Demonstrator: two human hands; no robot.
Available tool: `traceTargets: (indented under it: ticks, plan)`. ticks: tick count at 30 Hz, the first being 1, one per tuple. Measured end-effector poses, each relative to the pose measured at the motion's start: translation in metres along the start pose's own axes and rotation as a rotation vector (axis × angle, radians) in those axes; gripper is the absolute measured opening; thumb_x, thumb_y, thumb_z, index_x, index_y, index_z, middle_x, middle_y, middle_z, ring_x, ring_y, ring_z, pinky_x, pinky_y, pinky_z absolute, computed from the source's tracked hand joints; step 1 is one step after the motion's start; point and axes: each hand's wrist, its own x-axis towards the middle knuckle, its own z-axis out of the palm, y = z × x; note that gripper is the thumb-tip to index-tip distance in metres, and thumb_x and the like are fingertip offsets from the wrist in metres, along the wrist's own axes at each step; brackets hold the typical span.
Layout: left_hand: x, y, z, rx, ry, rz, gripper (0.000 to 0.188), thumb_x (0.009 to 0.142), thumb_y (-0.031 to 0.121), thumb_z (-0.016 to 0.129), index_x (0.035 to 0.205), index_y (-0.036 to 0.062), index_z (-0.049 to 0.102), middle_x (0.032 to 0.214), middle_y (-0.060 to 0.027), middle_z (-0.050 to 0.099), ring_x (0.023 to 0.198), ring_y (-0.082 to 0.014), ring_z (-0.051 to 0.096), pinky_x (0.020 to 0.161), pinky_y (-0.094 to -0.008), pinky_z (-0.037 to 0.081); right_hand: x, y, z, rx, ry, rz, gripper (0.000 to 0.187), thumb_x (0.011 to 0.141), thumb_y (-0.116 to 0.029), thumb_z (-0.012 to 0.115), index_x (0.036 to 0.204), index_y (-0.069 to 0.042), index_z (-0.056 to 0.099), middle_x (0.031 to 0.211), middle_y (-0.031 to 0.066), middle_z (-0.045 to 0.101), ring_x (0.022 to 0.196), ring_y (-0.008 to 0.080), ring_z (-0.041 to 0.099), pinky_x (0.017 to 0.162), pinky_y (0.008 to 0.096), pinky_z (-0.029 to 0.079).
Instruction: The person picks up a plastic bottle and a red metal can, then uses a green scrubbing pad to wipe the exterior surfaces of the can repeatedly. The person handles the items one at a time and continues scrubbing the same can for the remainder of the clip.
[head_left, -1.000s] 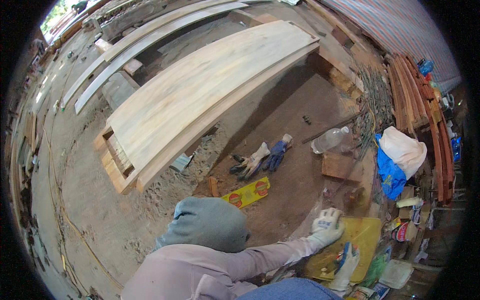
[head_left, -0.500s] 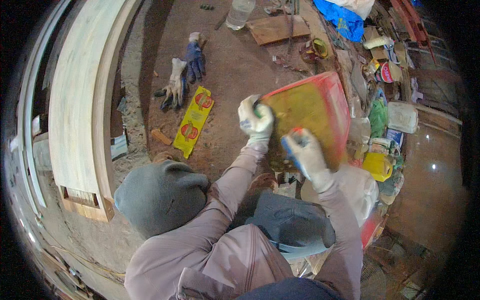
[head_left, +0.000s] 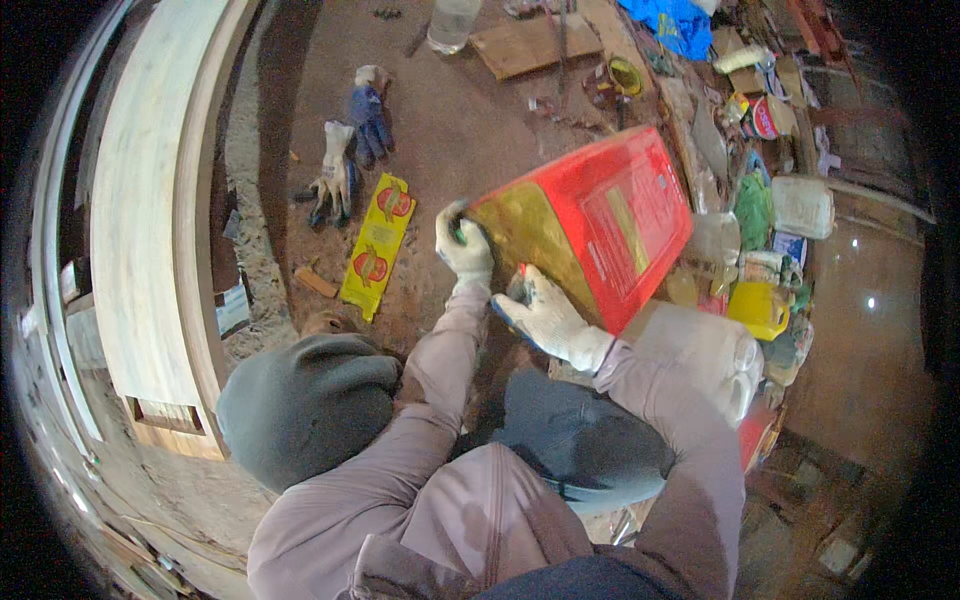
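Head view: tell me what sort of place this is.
Probably a rough workshop or building site: a long pale wooden panel at left, a blue work glove on the brown ground, and plastic containers crowded at right.

dim | blurred print on red can | shadow beside wooden panel | grainy | fisheye-bent edges

Left of the hands lie a yellow strip, two work gloves and, farther off, a pale wooden panel; ahead of the hands, a wooden board beside a clear bottle; to their right, a yellow jug.
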Motion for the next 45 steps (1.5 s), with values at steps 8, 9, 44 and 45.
traceTargets:
  ticks: [8,9,44,45]
  plan:
    - [0.006,0.137,0.105,0.433,-0.188,0.218,0.032,0.079,0.025,0.062,0.105,0.0071,0.063,0.103,-0.0139,0.064,0.102,-0.0354,0.058,0.085,-0.0465,0.05,0.006,0.009,-0.132,0.444,0.531,0.119,0.026,0.093,-0.031,0.064,0.094,-0.005,0.063,0.077,0.0028,0.06,0.065,0.012,0.055,0.058,0.0297,0.047]
    - [0.003,0.151,0.116,0.426,-0.279,0.178,0.034,0.079,0.027,0.062,0.107,0.008,0.063,0.104,-0.0133,0.063,0.104,-0.0347,0.057,0.087,-0.046,0.049,0.006,0.01,-0.142,0.366,0.52,0.073,0.026,0.093,-0.031,0.064,0.093,-0.005,0.063,0.076,0.0029,0.06,0.064,0.0126,0.055,0.058,0.0305,0.047]
    - [-0.007,0.069,0.05,0.222,0.004,0.375,0.029,0.075,0.011,0.061,0.103,0.0041,0.066,0.102,-0.0153,0.066,0.094,-0.0343,0.061,0.089,-0.0439,0.049,-0.015,-0.004,-0.077,0.203,0.312,0.021,0.026,0.089,-0.027,0.069,0.089,-0.003,0.061,0.077,0.0111,0.065,0.065,0.0181,0.06,0.063,0.035,0.051]
    - [-0.006,0.093,0.071,0.254,-0.021,0.368,0.032,0.075,0.016,0.064,0.105,0.0062,0.066,0.103,-0.0158,0.066,0.098,-0.0363,0.059,0.09,-0.0463,0.046,-0.016,-0.006,-0.103,0.405,0.339,0.137,0.026,0.092,-0.028,0.066,0.09,-0.003,0.061,0.077,0.0081,0.065,0.06,0.0152,0.058,0.057,0.0337,0.049]
